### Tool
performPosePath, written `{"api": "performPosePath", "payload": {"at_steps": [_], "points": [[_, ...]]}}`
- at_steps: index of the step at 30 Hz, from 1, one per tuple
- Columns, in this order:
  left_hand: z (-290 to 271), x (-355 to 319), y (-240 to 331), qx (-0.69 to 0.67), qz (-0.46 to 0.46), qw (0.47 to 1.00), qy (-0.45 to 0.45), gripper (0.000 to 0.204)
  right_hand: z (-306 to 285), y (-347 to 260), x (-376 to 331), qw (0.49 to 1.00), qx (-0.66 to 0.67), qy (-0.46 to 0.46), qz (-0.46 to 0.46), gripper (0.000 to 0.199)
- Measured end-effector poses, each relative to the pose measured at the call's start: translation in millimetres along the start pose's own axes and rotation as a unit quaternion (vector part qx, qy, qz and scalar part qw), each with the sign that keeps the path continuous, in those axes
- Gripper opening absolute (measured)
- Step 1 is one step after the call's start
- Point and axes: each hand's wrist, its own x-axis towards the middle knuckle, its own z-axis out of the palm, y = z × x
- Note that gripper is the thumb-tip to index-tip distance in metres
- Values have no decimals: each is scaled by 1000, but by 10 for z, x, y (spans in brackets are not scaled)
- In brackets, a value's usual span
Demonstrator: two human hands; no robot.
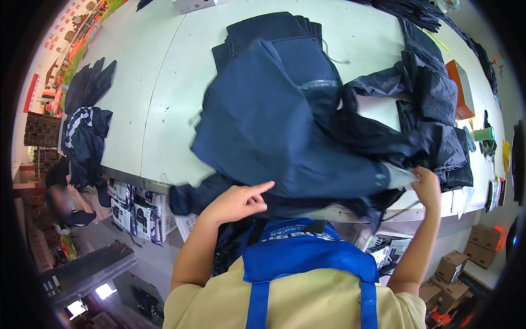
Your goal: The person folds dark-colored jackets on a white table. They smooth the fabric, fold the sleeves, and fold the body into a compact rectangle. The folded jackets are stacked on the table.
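Observation:
A dark navy garment, jacket-like and blurred in places, is spread across the white table in front of me. Its near edge hangs at the table's front. My right hand pinches its pale grey end piece at the lower right. My left hand is over the near edge, index finger stretched along the cloth and the other fingers partly curled, gripping nothing that I can see. Beneath the garment's far end lies a stack of folded dark cloth; a thin cord sticks out beside it.
Dark folded garments are heaped along the right side, next to an orange box. More dark clothing lies at the table's left end. Packaged goods sit below the table edge, and cardboard boxes stand lower right. Another person is at far left.

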Motion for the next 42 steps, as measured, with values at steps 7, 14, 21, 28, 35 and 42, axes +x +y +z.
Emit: {"api": "performPosePath", "payload": {"at_steps": [7, 14, 21, 28, 35, 42], "points": [[-207, 380, -1246, 138, -180, 821, 523, 70, -262, -566, 525, 944, 322, 74, -9, 28], [-155, 57, -1000, -170, -136, 943, 251, 41, 960, -1554, 2007, 944, 309, -116, -14, 41], [-545, -702, 109, -82, 4, 923, 376, 25, 1469, -1318, 2414, 996, 36, -14, 78, 58], [-1687, -189, 620, 20, 98, 877, 470, 30, 1666, -882, 2517, 997, 4, -7, -74, 24], [-1056, 729, 348, 364, 134, 780, 491, 52, 1580, -1300, 2164, 998, 54, 21, 2, 51], [215, 1120, -460, 403, -63, 909, 82, 59, 371, -1136, 2168, 694, 716, -80, -1, 45]]}}
